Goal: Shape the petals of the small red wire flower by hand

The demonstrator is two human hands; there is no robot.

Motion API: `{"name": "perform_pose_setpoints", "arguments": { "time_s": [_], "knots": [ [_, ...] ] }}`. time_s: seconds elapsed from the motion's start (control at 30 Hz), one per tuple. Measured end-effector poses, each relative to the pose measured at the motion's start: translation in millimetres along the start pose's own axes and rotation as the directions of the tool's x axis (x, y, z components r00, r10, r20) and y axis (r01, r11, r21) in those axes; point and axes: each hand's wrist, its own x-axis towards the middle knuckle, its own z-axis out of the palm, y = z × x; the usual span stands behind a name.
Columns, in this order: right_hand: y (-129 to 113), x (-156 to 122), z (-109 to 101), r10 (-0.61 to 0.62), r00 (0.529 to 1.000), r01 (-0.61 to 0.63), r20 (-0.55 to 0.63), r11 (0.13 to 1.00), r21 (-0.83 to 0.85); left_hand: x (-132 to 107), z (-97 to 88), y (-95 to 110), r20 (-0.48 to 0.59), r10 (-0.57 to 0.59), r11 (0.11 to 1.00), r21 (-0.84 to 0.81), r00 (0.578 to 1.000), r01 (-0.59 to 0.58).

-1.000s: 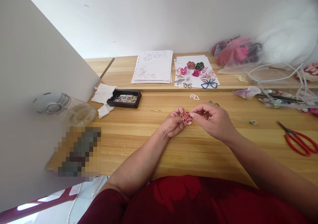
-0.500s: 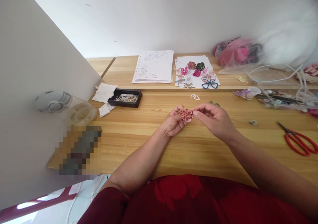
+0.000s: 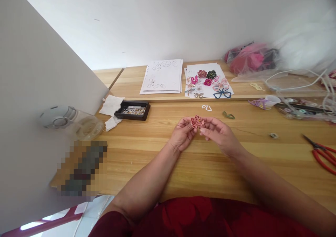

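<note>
pink coiled flower (image 3: 197, 121) is right of the black bead tray (image 3: 132, 110), a little nearer the person, held above the table (image 3: 162, 160). left hand (image 3: 183, 136) pinches its left edge, fingers narrow. right hand (image 3: 219, 136) pinches its right edge, thumb and forefinger closed on it. flower is round and face up, with no long axis. both hands are equally near. green loop (image 3: 228, 116) lies farther right of the tray, untouched.

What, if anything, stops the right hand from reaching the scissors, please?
Probably nothing, so yes: the scissors lie on the table to that side, with mostly bare wood between them and the right hand. It shares the flower with the left hand, though, so must let go first.
</note>
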Motion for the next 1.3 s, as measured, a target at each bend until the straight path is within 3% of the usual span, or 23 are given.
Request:
{"name": "perform_pose_setpoints", "arguments": {
  "time_s": [0.17, 0.43, 0.63, 0.77, 1.1, 1.3],
  "knots": [
    [4, 4, 1, -0.035, 0.999, 0.036, -0.023, 0.996, 0.08, -2, 0.3, -4, 0.063, 0.018, 0.994, 0.104, 0.998, -0.024],
    [3, 4, -21, 0.088, 0.996, -0.081, -0.025, 0.971, 0.223, -5, 0.6, -1, 0.153, -0.062, 0.979, 0.204, 0.986, 0.03],
    [-3, 1, -28, 0.197, 0.98, -0.199, 0.03, 0.947, 0.251, -6, 1.5, -5, 0.062, -0.073, 0.949, 0.31, 0.995, 0.051],
    [-4, 0, -29, 0.224, 0.972, -0.234, 0.071, 0.946, 0.223, -7, 4.1, -7, 0.058, -0.055, 0.937, 0.348, 0.997, 0.032],
    [-5, 0, -28, 0.063, 0.998, -0.065, 0.031, 0.994, 0.088, -7, 3.4, -8, 0.046, -0.054, 0.907, 0.419, 0.998, 0.029],
    [-10, -3, -27, -0.16, 0.979, 0.147, -0.123, 0.983, -0.109, -8, 2.5, -8, 0.064, -0.021, 0.91, 0.414, 0.998, -0.007]
  ]
}}
